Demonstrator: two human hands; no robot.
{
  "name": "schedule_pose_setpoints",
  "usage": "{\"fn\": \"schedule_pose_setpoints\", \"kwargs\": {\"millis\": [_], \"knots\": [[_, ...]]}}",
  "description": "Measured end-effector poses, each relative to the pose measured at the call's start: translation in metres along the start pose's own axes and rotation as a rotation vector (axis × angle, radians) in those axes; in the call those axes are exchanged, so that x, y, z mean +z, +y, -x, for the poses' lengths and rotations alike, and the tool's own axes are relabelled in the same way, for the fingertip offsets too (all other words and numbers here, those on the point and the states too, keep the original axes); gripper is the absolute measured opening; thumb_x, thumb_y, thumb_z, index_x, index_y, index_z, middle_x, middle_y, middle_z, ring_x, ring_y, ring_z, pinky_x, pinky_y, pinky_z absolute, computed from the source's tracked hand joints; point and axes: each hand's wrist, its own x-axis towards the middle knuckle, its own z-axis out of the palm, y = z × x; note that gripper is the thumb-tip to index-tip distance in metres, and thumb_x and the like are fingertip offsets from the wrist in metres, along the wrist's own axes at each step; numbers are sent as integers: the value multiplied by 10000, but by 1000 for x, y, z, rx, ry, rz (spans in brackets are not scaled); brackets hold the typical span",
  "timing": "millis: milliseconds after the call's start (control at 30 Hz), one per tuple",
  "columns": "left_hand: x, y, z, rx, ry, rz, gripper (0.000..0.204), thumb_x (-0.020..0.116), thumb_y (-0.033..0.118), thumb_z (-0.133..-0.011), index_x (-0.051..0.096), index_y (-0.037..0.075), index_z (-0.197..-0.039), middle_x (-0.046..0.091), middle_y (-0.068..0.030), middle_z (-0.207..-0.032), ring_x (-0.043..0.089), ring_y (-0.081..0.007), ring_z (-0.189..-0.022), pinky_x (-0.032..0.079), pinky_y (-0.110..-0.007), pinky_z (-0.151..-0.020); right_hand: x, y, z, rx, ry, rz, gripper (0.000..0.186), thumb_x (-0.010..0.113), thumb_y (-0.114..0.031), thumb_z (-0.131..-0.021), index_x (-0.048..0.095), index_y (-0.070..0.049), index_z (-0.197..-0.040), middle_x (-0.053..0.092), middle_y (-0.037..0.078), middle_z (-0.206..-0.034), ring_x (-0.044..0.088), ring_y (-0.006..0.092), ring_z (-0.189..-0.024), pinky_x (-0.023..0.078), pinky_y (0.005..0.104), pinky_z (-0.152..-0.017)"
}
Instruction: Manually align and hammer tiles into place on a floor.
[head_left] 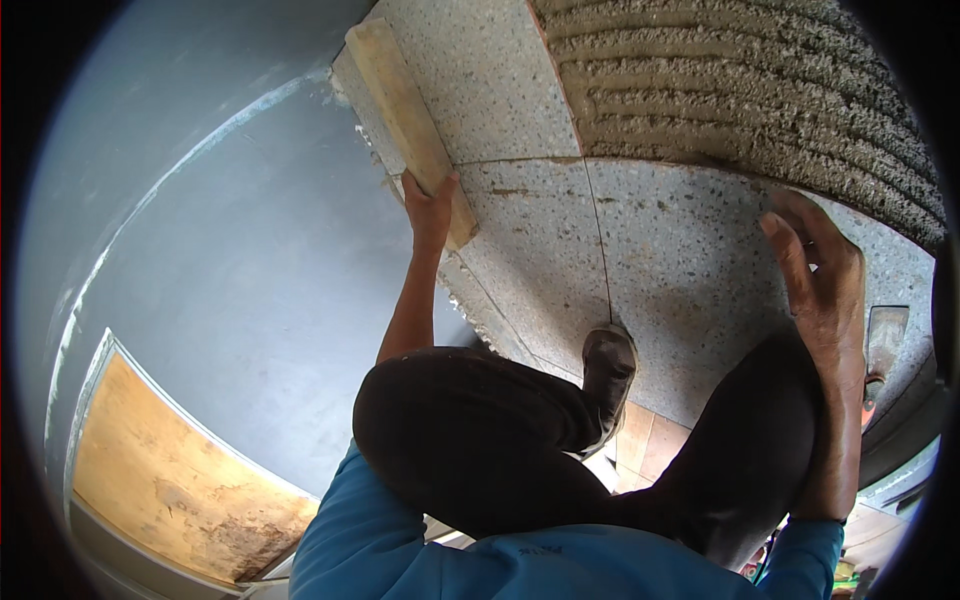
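Note:
My left hand (pixel 430 205) grips a long pale wooden batten (pixel 405 110) by its edges. The batten lies along the left border of the speckled grey tiles (pixel 530 215), close to the wall. Over the tile at the right, my right hand (pixel 815 245) hovers near the mortar's edge with its fingers apart and loosely bent, holding nothing. Its fingertips are slightly blurred. Beyond the tiles, a bed of grey mortar (pixel 720 90) is combed into ridges.
A grey wall (pixel 270 230) rises on the left, with a framed wooden panel (pixel 170 470) at lower left. To the right lies a trowel (pixel 885 345) with a flat metal blade. My shoe (pixel 608 365) rests on the tiles.

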Motion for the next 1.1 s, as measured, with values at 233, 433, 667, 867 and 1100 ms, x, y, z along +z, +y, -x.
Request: {"fn": "schedule_pose_setpoints", "kwargs": {"millis": [233, 433, 667, 867, 1100], "knots": [[2, -1, -2, 2, -26, 20, 677, 843, 200, -822, 455, -26, -1328, 605, -213, -1232, 600, -327, -1136, 486, -410, -968, -3, -2, -2, 8, -16, -41, 385, 687, -258, -991, 678, 42, -1232, 758, 220, -1030, 760, 276, -957, 597, 375, -822], [3, -2, 12, -20, 31, 72, 614, 842, 213, -829, 521, -20, -1298, 624, -165, -1181, 614, -269, -1062, 498, -376, -919, -1, 0, 0, -31, 11, -1, 391, 685, -270, -993, 681, 38, -1233, 759, 214, -1040, 761, 267, -957, 598, 379, -824], [-1, 1, -1, -19, 13, 52, 670, 845, 234, -822, 502, -54, -1321, 645, -197, -1158, 631, -307, -1065, 510, -392, -924, 3, -1, 1, -44, 15, 32, 385, 690, -260, -988, 686, 33, -1236, 759, 213, -1043, 760, 267, -955, 603, 386, -824], [-1, -6, 14, 0, 39, 67, 687, 844, 255, -823, 501, -34, -1344, 626, -181, -1207, 619, -278, -1084, 507, -387, -926, 3, -3, 2, -36, 27, 35, 384, 690, -259, -990, 685, 29, -1244, 758, 215, -1047, 758, 274, -961, 604, 389, -818], [-2, -18, 29, -79, -38, 97, 713, 817, 231, -836, 470, -37, -1398, 631, -181, -1210, 618, -280, -1088, 502, -379, -938, 4, -1, 1, -33, 29, 43, 382, 676, -256, -997, 679, 31, -1249, 756, 219, -1051, 756, 273, -958, 605, 393, -793]]}}
